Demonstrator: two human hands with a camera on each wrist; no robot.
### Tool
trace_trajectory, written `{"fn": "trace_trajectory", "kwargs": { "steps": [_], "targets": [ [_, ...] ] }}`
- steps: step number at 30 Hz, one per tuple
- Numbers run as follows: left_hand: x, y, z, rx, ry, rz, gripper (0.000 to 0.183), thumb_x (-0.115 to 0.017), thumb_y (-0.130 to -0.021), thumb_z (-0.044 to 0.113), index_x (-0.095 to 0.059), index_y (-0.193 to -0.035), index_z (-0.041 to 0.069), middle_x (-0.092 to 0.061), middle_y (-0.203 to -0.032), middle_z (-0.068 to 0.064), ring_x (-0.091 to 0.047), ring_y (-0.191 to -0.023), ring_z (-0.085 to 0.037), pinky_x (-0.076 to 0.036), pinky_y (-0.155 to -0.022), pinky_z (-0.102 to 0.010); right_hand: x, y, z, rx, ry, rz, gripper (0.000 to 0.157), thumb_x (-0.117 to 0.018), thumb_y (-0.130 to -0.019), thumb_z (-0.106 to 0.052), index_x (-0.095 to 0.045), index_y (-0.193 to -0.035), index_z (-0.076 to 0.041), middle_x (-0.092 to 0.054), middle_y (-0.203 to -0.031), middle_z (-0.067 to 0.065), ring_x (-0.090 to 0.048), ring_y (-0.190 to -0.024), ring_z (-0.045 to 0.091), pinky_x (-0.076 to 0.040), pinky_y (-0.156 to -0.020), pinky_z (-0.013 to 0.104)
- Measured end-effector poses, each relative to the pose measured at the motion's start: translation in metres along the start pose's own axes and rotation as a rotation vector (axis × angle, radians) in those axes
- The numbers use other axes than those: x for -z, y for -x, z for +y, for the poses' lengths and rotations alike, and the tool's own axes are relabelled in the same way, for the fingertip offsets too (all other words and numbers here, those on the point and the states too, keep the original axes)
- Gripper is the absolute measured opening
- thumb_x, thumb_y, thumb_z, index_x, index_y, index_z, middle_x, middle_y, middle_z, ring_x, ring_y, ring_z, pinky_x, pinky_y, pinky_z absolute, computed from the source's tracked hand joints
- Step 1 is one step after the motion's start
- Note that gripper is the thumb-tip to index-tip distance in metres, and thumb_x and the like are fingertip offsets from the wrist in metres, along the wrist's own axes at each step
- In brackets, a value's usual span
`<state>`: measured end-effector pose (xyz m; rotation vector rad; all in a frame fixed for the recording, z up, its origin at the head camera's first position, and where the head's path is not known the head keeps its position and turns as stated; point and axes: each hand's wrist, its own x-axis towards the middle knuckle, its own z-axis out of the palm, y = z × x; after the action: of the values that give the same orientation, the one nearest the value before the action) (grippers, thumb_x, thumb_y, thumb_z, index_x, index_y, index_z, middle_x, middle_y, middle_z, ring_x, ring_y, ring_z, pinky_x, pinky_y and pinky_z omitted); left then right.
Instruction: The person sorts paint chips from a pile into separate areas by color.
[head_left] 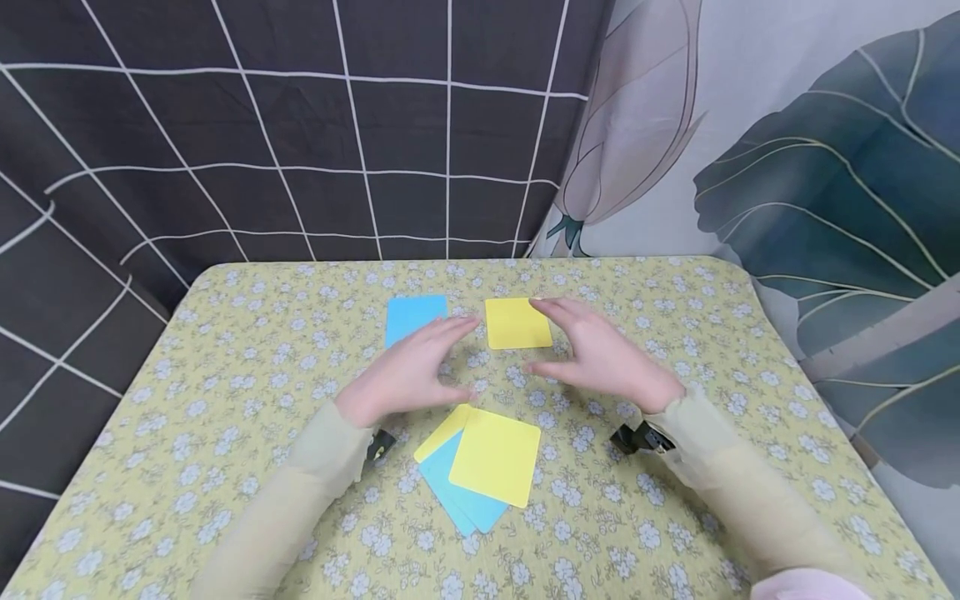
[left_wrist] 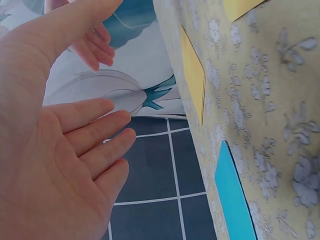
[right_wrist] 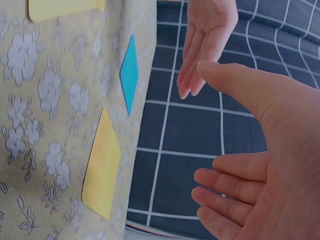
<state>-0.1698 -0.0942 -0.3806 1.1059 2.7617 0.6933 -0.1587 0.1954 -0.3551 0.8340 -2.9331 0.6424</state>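
My left hand (head_left: 412,367) hovers over the table with fingers extended and thumb apart, holding nothing. In the head view it partly covers a blue square card (head_left: 415,317). Facing it, my right hand (head_left: 603,350) is also raised and holds nothing, its fingertips overlapping the edge of a yellow square card (head_left: 517,323). Nearer to me lies a loose, fanned pile: a yellow card (head_left: 496,457) on top, blue cards (head_left: 480,507) beneath it, and another yellow card (head_left: 442,433) partly hidden. Both wrist views show bent-free fingers and bare palms.
A floral yellow cloth covers the table (head_left: 300,400). Behind it hangs a dark curtain with a white grid (head_left: 397,125). A pale curtain with large leaf prints (head_left: 825,208) stands along the right. Dark wrist cameras (head_left: 645,437) are strapped under the sleeves.
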Motion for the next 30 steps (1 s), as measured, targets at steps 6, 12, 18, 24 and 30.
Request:
{"fn": "trace_trajectory", "kwargs": {
  "steps": [6, 12, 18, 24, 30],
  "targets": [
    [-0.003, 0.012, 0.002, -0.015, -0.004, -0.012, 0.102, -0.086, -0.079, 0.048, -0.036, -0.158, 0.008, -0.034, -0.162, -0.007, -0.029, -0.149, -0.03, -0.019, -0.122, -0.042, 0.002, 0.01, -0.012, 0.002, 0.012, -0.014, 0.093, -0.081, -0.084, -0.05, -0.042, -0.154, -0.003, -0.044, -0.154, 0.018, -0.041, -0.14, 0.039, -0.037, -0.113, 0.056],
    [-0.006, 0.022, 0.007, -0.012, -0.019, -0.036, 0.102, -0.086, -0.079, 0.049, -0.037, -0.158, 0.008, -0.035, -0.162, -0.008, -0.03, -0.148, -0.031, -0.022, -0.121, -0.045, -0.001, 0.021, -0.02, 0.029, 0.012, -0.011, 0.093, -0.082, -0.084, -0.047, -0.041, -0.154, -0.002, -0.045, -0.152, 0.019, -0.042, -0.139, 0.037, -0.037, -0.114, 0.054],
    [-0.01, 0.032, 0.011, -0.011, -0.012, -0.045, 0.104, -0.086, -0.078, 0.05, -0.036, -0.159, 0.009, -0.035, -0.162, -0.007, -0.03, -0.148, -0.031, -0.025, -0.12, -0.049, -0.007, 0.032, -0.027, 0.033, 0.018, -0.02, 0.096, -0.083, -0.083, -0.046, -0.038, -0.155, -0.002, -0.045, -0.152, 0.02, -0.044, -0.138, 0.038, -0.038, -0.112, 0.054],
    [-0.015, 0.039, 0.016, -0.048, 0.003, -0.065, 0.104, -0.086, -0.078, 0.051, -0.037, -0.157, 0.005, -0.036, -0.161, -0.009, -0.032, -0.147, -0.031, -0.027, -0.119, -0.046, -0.019, 0.043, -0.031, 0.049, 0.023, -0.027, 0.105, -0.08, -0.08, -0.06, -0.037, -0.156, -0.002, -0.045, -0.152, 0.02, -0.044, -0.138, 0.038, -0.038, -0.113, 0.053],
    [-0.021, 0.042, 0.019, -0.066, -0.008, -0.087, 0.105, -0.085, -0.076, 0.055, -0.039, -0.156, 0.004, -0.039, -0.159, -0.01, -0.035, -0.146, -0.03, -0.025, -0.12, -0.044, -0.033, 0.055, -0.035, 0.057, 0.015, -0.062, 0.11, -0.08, -0.077, -0.065, -0.038, -0.155, 0.001, -0.043, -0.153, 0.021, -0.042, -0.139, 0.038, -0.036, -0.114, 0.052]
  ]
}}
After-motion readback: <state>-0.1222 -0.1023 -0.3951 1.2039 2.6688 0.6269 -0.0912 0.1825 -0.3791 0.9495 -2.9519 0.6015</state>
